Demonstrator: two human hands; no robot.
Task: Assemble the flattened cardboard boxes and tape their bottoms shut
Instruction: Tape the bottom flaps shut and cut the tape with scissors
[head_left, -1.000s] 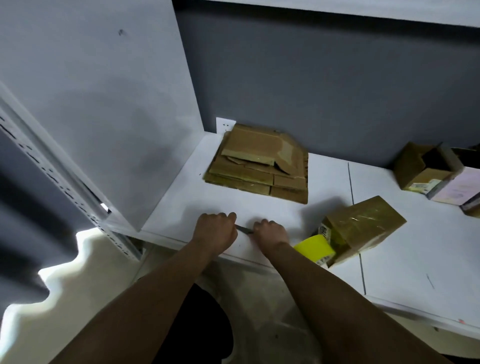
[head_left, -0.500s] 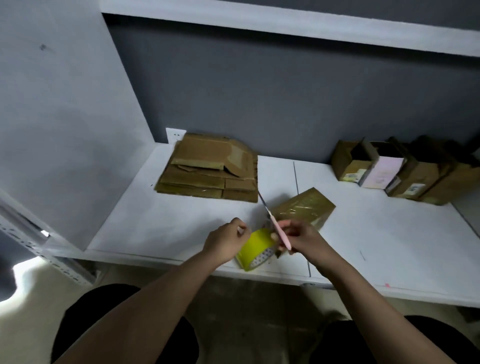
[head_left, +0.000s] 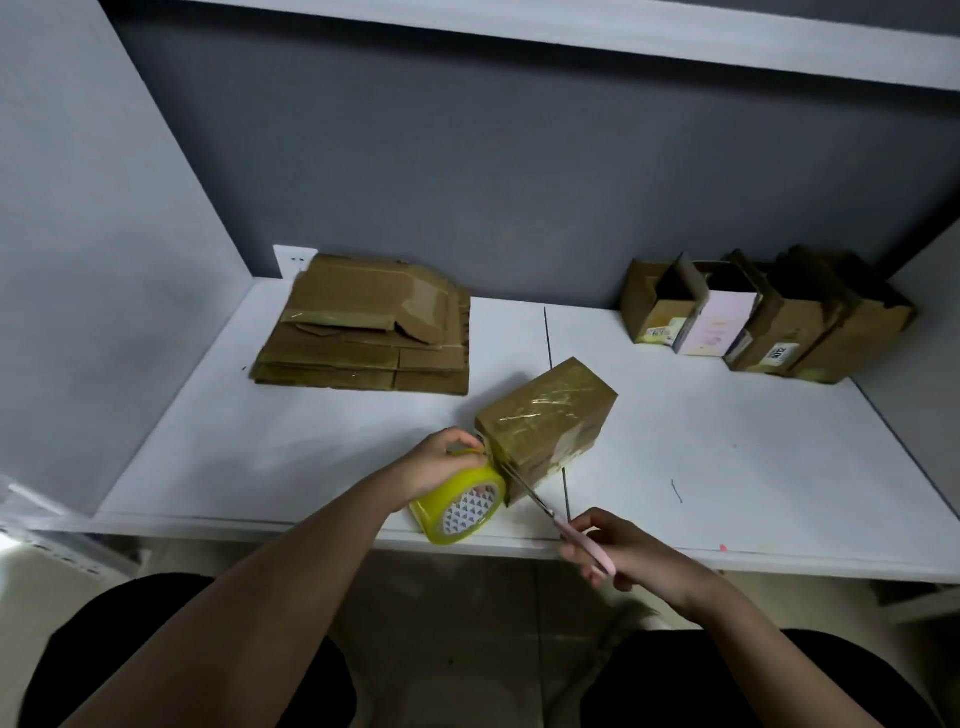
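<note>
Head view: taping step, at the cut. The box (head_left: 545, 423) lies on its side on the desk (head_left: 727, 467) near the front edge. Left hand (head_left: 431, 467) grips the tape roll (head_left: 460, 506), touching the box's near-left end. Right hand (head_left: 618, 551) pinches the scissors (head_left: 558, 519), blades at that end; tape strip itself likely there, too thin to confirm. Next: snip, press the tail down. Flattened boxes (head_left: 363, 332) behind-left of the box, assembled boxes (head_left: 763, 322) behind-right; neither obstructs.
</note>
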